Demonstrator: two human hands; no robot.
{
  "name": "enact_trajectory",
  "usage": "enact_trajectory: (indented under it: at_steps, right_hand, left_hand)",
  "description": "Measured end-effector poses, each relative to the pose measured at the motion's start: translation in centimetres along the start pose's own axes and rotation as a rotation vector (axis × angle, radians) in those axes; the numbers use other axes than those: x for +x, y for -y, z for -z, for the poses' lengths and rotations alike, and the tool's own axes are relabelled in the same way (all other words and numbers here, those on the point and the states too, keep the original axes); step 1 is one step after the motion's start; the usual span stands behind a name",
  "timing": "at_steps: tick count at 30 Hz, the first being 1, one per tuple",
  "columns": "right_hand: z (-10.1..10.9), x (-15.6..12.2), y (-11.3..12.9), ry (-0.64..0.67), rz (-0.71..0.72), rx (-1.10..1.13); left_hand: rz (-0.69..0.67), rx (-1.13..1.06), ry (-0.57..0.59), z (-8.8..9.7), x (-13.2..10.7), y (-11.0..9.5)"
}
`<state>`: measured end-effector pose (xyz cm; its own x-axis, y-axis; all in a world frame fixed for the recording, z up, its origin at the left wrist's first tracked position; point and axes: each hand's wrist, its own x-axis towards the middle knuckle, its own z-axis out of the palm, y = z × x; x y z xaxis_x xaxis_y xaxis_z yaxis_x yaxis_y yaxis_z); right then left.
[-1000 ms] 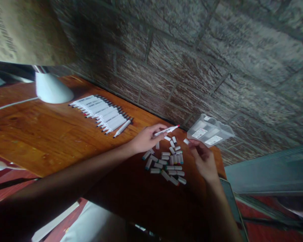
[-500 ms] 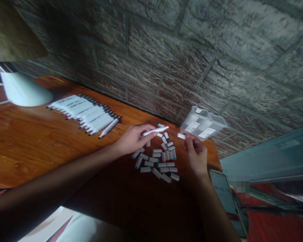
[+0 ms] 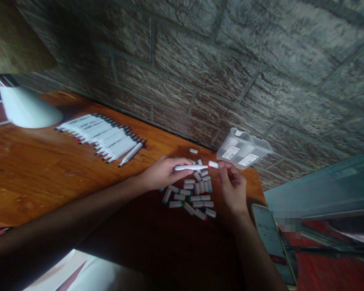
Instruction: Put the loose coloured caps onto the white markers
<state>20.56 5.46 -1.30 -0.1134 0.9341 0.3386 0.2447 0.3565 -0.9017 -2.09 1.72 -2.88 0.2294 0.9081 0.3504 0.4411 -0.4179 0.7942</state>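
Left hand (image 3: 164, 173) has a white marker (image 3: 190, 167) pinched between thumb and fingertips, its barrel lying nearly level and pointing right, tip out toward the other hand. Right hand (image 3: 232, 186) answers with a small white cap (image 3: 213, 164) nipped at its fingertips, open end facing the marker's tip, the two all but touching in the air just above the tabletop (image 3: 48, 169). That lines them up on one axis, which looks like the reason for the level hold: cap and tip meet straight on. Both grips are closed, one on the marker, one on the cap. Left forearm comes in long and low from the near left corner, wrist flat, knuckles up; right forearm rises from the bottom edge, wrist bent back, fingers curled up toward the cap. Directly beneath the hands lies a loose scatter of caps (image 3: 191, 194), close at hand for picking, with one stray cap (image 3: 193, 151) nearer the brick wall (image 3: 230, 60). Farther left, a neat row of markers (image 3: 100, 137) rests side by side, tips toward the person, sorted apart from the pile. A clear plastic case (image 3: 244, 148) leans against the wall just beyond the right hand, a phone (image 3: 271, 242) lies by the right forearm, and a white lamp base (image 3: 27, 109) stands at the far left.
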Motion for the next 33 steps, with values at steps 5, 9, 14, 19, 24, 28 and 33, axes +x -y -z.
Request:
enact_trajectory:
  at_steps: [5, 9, 14, 19, 24, 28, 33]
  right_hand:
    - [0.6, 0.2, -0.2, -0.058, -0.023, 0.007]
    - [0.3, 0.1, -0.2, 0.005, -0.002, 0.009]
    - [-0.4, -0.5, -0.3, 0.092, 0.015, -0.006]
    - [0.3, -0.1, -0.8, 0.231, -0.049, 0.024]
    - [0.9, 0.1, -0.7, 0.293, -0.099, -0.013]
    - [0.5, -0.3, -0.1, 0.265, -0.122, -0.008]
    - [-0.2, -0.4, 0.3, 0.177, -0.19, 0.083]
  left_hand:
    - [-0.013, -0.003, -0.056, 0.0, 0.0, 0.1]
    - [-0.01, -0.027, -0.033, 0.0, 0.1, 0.1]
    - [-0.044, 0.031, 0.038, 0.0, 0.0, 0.2]
    - [-0.099, 0.14, 0.037, 0.1, -0.1, 0.8]
    - [-0.272, 0.189, 0.038, -0.1, -0.2, 1.2]
    - [-0.344, 0.214, 0.091, -0.1, -0.4, 1.0]
    - [-0.304, 0.188, 0.162, -0.1, -0.7, 0.2]
